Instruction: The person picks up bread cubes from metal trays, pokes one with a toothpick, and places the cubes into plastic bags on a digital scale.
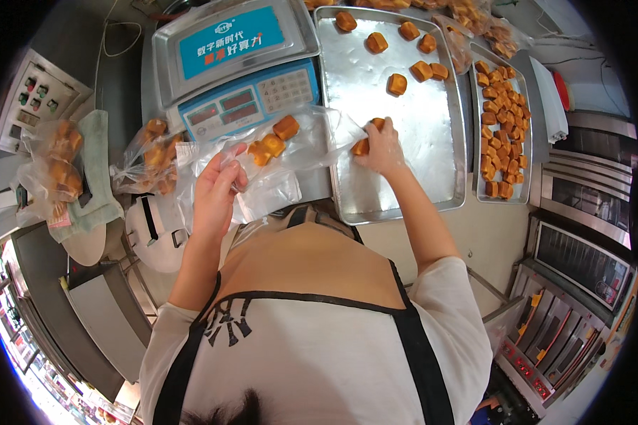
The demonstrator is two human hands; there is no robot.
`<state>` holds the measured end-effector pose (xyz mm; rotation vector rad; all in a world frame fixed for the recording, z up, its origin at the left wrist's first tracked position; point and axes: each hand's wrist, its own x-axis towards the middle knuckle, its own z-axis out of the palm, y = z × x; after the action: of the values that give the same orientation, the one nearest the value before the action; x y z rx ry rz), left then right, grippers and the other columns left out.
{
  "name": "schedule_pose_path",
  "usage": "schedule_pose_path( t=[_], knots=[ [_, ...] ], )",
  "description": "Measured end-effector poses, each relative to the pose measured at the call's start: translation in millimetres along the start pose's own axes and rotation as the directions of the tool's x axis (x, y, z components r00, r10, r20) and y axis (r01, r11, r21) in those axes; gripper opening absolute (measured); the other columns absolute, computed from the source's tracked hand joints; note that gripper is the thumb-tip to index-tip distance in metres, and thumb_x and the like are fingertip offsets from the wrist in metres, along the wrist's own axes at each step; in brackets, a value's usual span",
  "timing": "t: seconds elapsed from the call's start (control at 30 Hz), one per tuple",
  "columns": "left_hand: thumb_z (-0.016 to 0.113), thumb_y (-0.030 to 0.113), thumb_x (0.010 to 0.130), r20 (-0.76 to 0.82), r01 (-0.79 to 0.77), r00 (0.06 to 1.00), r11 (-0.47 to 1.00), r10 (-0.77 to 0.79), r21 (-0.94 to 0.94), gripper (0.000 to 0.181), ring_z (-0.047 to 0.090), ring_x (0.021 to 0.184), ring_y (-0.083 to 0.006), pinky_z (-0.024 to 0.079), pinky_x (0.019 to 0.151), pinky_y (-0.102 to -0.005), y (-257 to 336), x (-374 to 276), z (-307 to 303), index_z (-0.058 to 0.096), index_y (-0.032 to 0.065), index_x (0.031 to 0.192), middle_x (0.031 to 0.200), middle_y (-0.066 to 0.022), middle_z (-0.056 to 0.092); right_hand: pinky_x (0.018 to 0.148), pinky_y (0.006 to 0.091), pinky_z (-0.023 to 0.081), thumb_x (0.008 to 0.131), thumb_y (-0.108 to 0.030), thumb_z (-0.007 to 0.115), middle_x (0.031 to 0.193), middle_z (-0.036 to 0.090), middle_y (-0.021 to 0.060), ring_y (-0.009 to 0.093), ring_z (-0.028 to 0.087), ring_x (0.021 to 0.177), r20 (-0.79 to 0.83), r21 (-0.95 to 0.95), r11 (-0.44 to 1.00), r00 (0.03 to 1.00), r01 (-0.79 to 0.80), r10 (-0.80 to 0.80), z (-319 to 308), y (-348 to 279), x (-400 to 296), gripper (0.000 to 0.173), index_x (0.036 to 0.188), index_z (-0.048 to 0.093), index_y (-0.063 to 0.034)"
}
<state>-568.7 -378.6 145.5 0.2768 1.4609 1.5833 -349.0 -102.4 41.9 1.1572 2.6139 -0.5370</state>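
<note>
My left hand [219, 187] pinches the edge of a clear plastic bag [319, 125]. Several golden-brown baked pieces [266, 149], like small bread cubes, lie inside that bag. The bag stretches right, its far end reaching the left rim of a large metal baking tray [404, 175]. Over this tray, my right hand [384, 149] has its fingers around two baked pieces [360, 147], which it partly covers. Whether both are firmly gripped is hard to tell. More loose pieces [397, 84] are scattered over the tray's far half.
A blue digital scale [292, 87] with a metal pan stands beyond the bag. Filled plastic bags [154, 154] sit left of it; others [473, 16] lie at the back right. A narrower tray [523, 194] full of baked pieces is to the right. Ovens [579, 265] line the right side.
</note>
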Motion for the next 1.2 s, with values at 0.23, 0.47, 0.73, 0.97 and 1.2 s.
schedule_pose_path(
  t=[0.23,0.47,0.73,0.97,1.2],
  knots=[
    [0.054,0.015,0.099,0.027,-0.031,0.999,0.991,0.028,0.133,0.048,0.047,0.074,-0.0072,0.039,0.07,-0.0231,10.3,4.2,13.1,0.048,0.007,0.146,0.077,0.0018,0.054,0.097,0.0471,0.052,0.064,-0.021,0.082,0.14,0.033,0.0241,0.044,0.053,0.115,-0.188,0.237,0.969,0.975,-0.074,0.121,23.7,13.2,-29.0,0.061,0.12,0.061,-0.0095],
    [0.051,0.019,0.1,0.033,-0.048,0.999,0.979,0.043,0.2,0.05,0.049,0.072,-0.0076,0.039,0.069,-0.0226,3.6,-1.9,10.6,0.045,0.0058,0.148,0.075,0.001,0.055,0.099,0.0398,0.05,0.066,-0.016,0.085,0.135,0.046,0.0164,0.027,0.052,0.122,-0.055,0.941,0.331,0.997,0.072,-0.061,-75.4,-33.1,-58.5,0.076,0.134,0.053,-0.0083],
    [0.033,0.043,0.107,0.065,-0.145,0.989,0.977,0.136,0.157,0.056,0.052,0.073,-0.0097,0.044,0.066,-0.0233,-6.2,8.4,8.0,0.047,0.0047,0.147,0.076,-0.0004,0.058,0.098,0.0362,0.05,0.066,-0.043,0.085,0.127,0.062,0.0172,0.03,0.062,0.116,0.126,0.598,0.742,0.878,0.304,-0.461,-29.4,-150.3,16.1,0.082,0.135,0.056,-0.0082],
    [0.031,0.039,0.109,-0.169,-0.094,0.981,0.995,0.099,0.037,0.053,0.041,0.067,-0.0072,0.033,0.061,-0.0212,-8.2,5.5,10.0,0.046,0.0074,0.148,0.071,0.0038,0.046,0.092,0.0377,0.052,0.077,-0.051,0.08,0.11,0.07,0.0145,0.029,0.067,0.103,-0.22,0.677,0.711,0.974,0.192,-0.053,-89.9,-27.7,87.3,0.058,0.11,0.07,-0.004],
    [0.035,0.045,0.107,-0.221,-0.087,0.968,0.984,0.12,0.154,0.058,0.041,0.064,-0.0064,0.031,0.06,-0.0205,-5.8,1.0,20.0,0.044,0.0063,0.149,0.068,0.0038,0.044,0.101,0.0491,0.046,0.081,-0.078,0.055,0.133,0.059,0.0184,0.034,0.057,0.123,-0.35,-0.29,0.933,0.931,-0.213,0.104,-102.8,170.9,177.3,0.081,0.133,0.063,-0.0164]
  ],
)
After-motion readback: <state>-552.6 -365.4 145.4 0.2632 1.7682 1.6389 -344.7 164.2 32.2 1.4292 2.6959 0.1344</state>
